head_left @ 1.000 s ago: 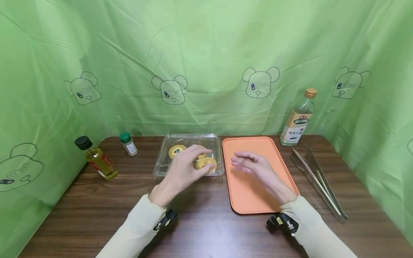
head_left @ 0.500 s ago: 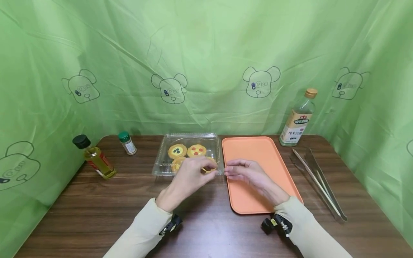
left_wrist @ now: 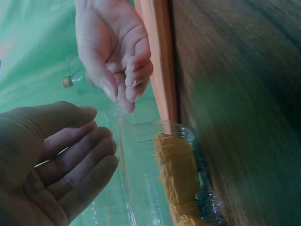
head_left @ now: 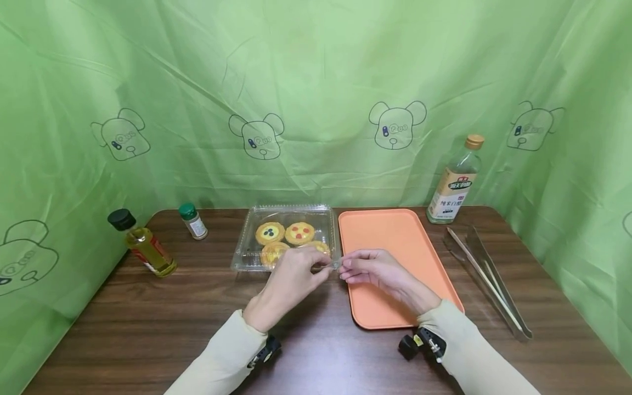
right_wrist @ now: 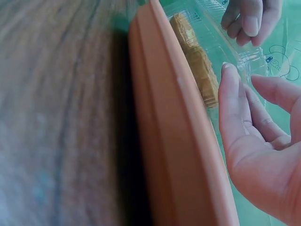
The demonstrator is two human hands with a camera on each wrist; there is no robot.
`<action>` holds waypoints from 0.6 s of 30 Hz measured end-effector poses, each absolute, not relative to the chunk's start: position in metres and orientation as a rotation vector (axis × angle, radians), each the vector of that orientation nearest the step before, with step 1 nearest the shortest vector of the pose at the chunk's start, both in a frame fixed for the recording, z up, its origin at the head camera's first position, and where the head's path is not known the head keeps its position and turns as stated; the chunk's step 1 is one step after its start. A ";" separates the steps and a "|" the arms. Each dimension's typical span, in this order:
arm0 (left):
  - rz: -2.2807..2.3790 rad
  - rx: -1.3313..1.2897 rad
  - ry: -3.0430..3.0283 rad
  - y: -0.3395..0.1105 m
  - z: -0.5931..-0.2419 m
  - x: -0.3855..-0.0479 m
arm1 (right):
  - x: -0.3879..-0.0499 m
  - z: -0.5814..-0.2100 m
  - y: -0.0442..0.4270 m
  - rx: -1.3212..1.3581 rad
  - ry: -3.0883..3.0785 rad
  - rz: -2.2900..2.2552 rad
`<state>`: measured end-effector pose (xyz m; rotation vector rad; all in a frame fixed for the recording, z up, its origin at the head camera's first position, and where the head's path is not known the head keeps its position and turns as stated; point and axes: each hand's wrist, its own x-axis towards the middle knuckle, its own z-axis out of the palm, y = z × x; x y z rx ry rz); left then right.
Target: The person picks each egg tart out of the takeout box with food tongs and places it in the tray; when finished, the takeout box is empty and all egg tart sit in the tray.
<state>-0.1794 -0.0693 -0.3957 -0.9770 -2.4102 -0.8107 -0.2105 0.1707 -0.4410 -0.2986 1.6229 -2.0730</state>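
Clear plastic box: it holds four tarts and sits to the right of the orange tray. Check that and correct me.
The side is wrong: the head view shows the clear plastic box to the left of the orange tray. The rest stands: it holds four tarts.

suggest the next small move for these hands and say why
Probably the right hand should ease up the near right corner of the clear lid while the left hand steadies the container: both hands are at that corner, and the lid looks closed over the tarts, though whether either grips it is unclear.
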 end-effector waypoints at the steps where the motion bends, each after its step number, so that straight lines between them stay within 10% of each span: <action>1: -0.807 -0.973 -2.411 -0.069 -0.396 -0.179 | -0.210 -0.441 0.170 -0.292 1.621 -2.068; 18: -0.574 -0.905 -2.365 -0.063 -0.406 -0.175 | -0.207 -0.442 0.160 -0.278 1.659 -2.019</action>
